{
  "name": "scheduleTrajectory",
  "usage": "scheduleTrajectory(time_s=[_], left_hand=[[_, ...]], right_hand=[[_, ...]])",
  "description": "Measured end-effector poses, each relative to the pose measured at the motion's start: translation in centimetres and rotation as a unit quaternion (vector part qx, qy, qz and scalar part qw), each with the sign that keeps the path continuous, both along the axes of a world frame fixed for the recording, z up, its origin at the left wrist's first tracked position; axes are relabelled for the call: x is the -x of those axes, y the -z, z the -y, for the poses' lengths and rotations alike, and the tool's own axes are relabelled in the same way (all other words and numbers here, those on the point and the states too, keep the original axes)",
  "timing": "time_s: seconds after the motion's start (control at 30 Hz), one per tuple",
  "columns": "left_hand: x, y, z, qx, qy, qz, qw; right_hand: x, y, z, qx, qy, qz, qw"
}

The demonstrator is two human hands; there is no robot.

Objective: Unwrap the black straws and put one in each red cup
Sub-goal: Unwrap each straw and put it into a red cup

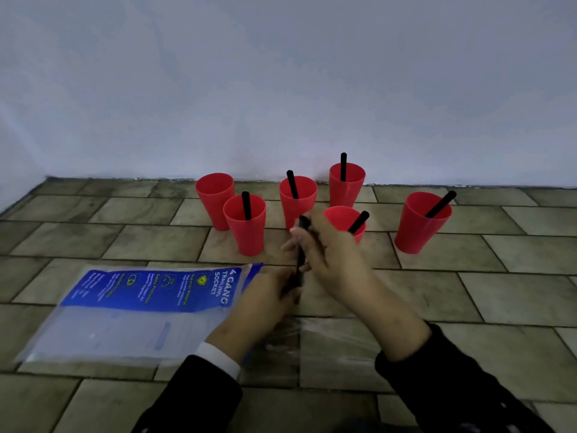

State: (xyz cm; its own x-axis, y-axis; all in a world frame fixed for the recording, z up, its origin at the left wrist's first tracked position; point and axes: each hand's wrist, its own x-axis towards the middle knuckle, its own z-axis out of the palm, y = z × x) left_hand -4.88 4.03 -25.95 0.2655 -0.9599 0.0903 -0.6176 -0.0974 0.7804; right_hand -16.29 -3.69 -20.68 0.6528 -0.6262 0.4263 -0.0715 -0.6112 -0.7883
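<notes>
6 red cups [246,226], 5 with straws [246,205], 1 empty.

A plain wall [281,76] fills the upper part of the head view, painted a pale bluish white with faint uneven patches and no fixtures on it. At the far left it meets a second wall [15,157] in a corner. Below lies a tiled floor [468,295] of oblong stone-look tiles in mottled olive-brown and beige, laid in staggered rows with dark grout lines between them. The joint where wall meets floor [437,184] runs as a slightly ragged, dark line across the frame. The light is dim, cool and even, and casts only soft shadows on the tiles.
</notes>
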Motion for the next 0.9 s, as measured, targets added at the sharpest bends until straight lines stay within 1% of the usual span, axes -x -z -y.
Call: scheduleTrajectory(time_s=[0.07,0.13,0.23,0.37,0.43,0.5,0.57,0.63,0.73,0.83,0.9], left_hand=[[0.2,0.9,-0.1,-0.017,-0.015,0.006,1.0],[0.3,1.0,0.1,-0.021,-0.026,0.018,0.999],[0.3,1.0,0.6,-0.052,-0.037,0.037,0.997],[0.6,1.8,0.5,-0.045,-0.048,0.071,0.995],[0.9,2.0,0.3,-0.04,-0.047,0.07,0.996],[0.9,1.7,-0.1,-0.022,-0.038,0.051,0.998],[0.5,1.0,-0.8,-0.002,-0.026,0.011,1.0],[-0.3,0.0,-1.6,0.015,-0.017,-0.056,0.998],[-1.5,-1.1,-3.1,0.041,-0.019,-0.162,0.986],[-2.3,-1.2,-4.6,0.057,-0.045,-0.287,0.955],[-2.7,-0.9,-5.4,0.061,-0.048,-0.372,0.925]], right_hand=[[-0.4,1.5,0.0,-0.043,0.003,-0.001,0.999],[-0.5,1.7,0.1,-0.054,0.001,-0.007,0.998],[-0.7,1.4,0.5,-0.075,0.005,-0.007,0.997],[0.0,1.0,0.6,-0.074,0.025,0.011,0.997],[0.7,0.5,0.5,-0.073,0.024,0.023,0.997],[1.5,-0.2,0.3,-0.079,0.017,0.044,0.996],[2.3,-1.3,-0.1,-0.115,0.013,0.107,0.988],[3.3,-2.3,-0.3,-0.142,0.014,0.174,0.974],[4.7,-2.6,-0.9,-0.194,0.008,0.221,0.956],[5.8,-1.0,-1.7,-0.269,0.021,0.268,0.925],[6.2,0.3,-2.2,-0.313,0.052,0.292,0.902]])
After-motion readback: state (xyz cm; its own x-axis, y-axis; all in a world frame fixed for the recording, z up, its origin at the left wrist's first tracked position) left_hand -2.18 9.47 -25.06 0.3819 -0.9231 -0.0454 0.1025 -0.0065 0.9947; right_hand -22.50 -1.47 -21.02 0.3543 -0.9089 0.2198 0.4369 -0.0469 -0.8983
